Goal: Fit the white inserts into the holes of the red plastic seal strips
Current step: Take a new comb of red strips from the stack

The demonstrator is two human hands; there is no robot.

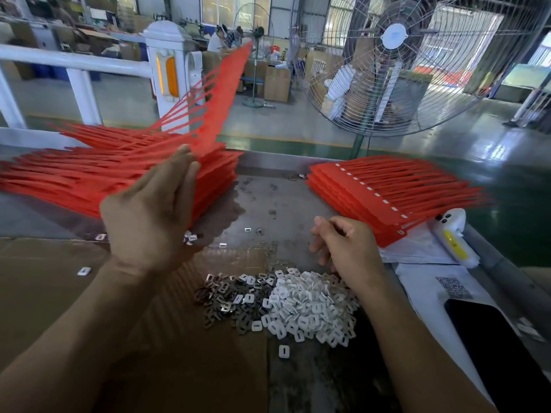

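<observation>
A tall stack of red seal strip sheets [89,180] lies at the left of the table. My left hand [149,210] is at the stack's right end, and its fingertips hold the near corner of one raised sheet [229,93] that sweeps up and away; the thumb is hidden. A second stack of red sheets [372,195] at the right has white inserts fitted along its band. The pile of white inserts [310,305] sits in front of me. Just above the pile's far right edge hovers my right hand [346,245], fingers curled down, and I cannot see what is under them.
Dark metal clips [220,299] lie beside the white pile, partly on a cardboard sheet [59,293]. A white handheld device [453,236], papers and a black phone [501,353] are at the right. A large standing fan [396,64] and a white railing [74,61] stand beyond the table.
</observation>
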